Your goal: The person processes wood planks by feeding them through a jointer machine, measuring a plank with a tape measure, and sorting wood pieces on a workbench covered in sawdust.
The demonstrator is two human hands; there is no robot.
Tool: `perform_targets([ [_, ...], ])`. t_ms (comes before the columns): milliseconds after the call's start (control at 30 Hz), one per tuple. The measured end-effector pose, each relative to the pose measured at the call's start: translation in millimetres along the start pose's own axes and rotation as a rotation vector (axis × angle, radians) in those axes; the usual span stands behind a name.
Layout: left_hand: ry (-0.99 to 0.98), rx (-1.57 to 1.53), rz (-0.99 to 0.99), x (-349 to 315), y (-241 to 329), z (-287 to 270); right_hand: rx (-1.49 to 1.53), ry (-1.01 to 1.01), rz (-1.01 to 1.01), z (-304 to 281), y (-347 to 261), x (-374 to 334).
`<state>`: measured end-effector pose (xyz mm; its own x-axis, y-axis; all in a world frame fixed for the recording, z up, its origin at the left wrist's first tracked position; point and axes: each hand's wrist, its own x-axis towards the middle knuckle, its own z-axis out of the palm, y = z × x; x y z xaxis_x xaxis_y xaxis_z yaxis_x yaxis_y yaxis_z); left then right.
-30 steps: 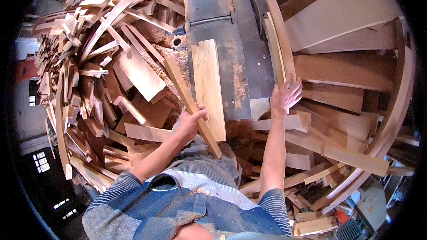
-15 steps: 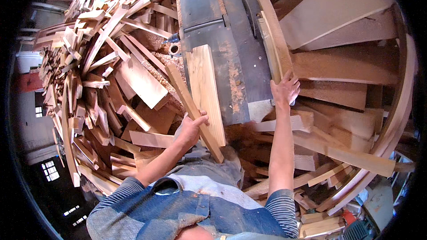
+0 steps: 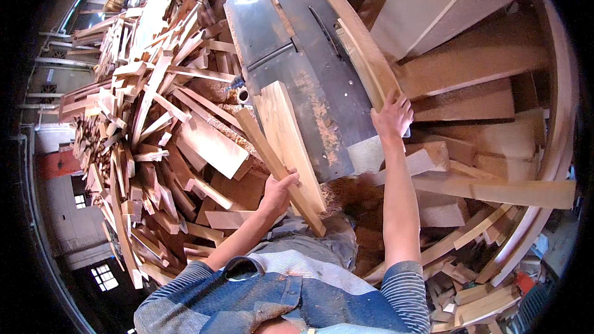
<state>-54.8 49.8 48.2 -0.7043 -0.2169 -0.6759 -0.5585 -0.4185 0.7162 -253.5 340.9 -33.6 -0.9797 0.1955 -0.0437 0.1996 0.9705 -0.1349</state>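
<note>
My left hand (image 3: pixel 281 193) is closed around a narrow wooden strip (image 3: pixel 270 156), which slants from the table's near left corner toward my waist. Beside it a wider pale board (image 3: pixel 286 133) lies along the left edge of the metal machine table (image 3: pixel 322 105). At the table's right side, my right hand (image 3: pixel 392 116) grips the near end of a long wooden rail (image 3: pixel 357 23). Against the rail's inner side lies a thinner strip (image 3: pixel 360 65). A saw blade (image 3: pixel 325 29) stands up from the table, farther off and left of the rail.
A large heap of offcuts (image 3: pixel 154 130) rises on the left. Wide boards (image 3: pixel 476 77) are stacked on the right, with a long plank (image 3: pixel 495 189) sticking out nearer me. Sawdust (image 3: pixel 322 127) streaks the table, and a slot (image 3: pixel 270 55) crosses its left half.
My view has turned, so the table now leans more to the left. Both hands keep their holds, the left on the strip and the right at the rail's end.
</note>
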Motion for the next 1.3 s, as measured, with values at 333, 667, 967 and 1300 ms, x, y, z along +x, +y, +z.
perform_targets([
  [333,-0.054,-0.031,-0.034,0.2,-12.9,0.1,0.368,0.612,-0.023,4.3,64.5,-97.9],
  [667,-0.116,0.067,0.001,-10.1,-18.8,7.8,1.330,-0.146,0.521,30.6,107.1,-117.6],
  [967,-0.218,-0.061,-0.100,1.5,-25.2,13.2,0.965,0.119,0.436,0.3,94.2,-129.6],
  [1300,-0.514,-0.381,-0.285,1.8,-11.3,77.7,0.927,0.007,0.421,33.0,112.9,-160.7],
])
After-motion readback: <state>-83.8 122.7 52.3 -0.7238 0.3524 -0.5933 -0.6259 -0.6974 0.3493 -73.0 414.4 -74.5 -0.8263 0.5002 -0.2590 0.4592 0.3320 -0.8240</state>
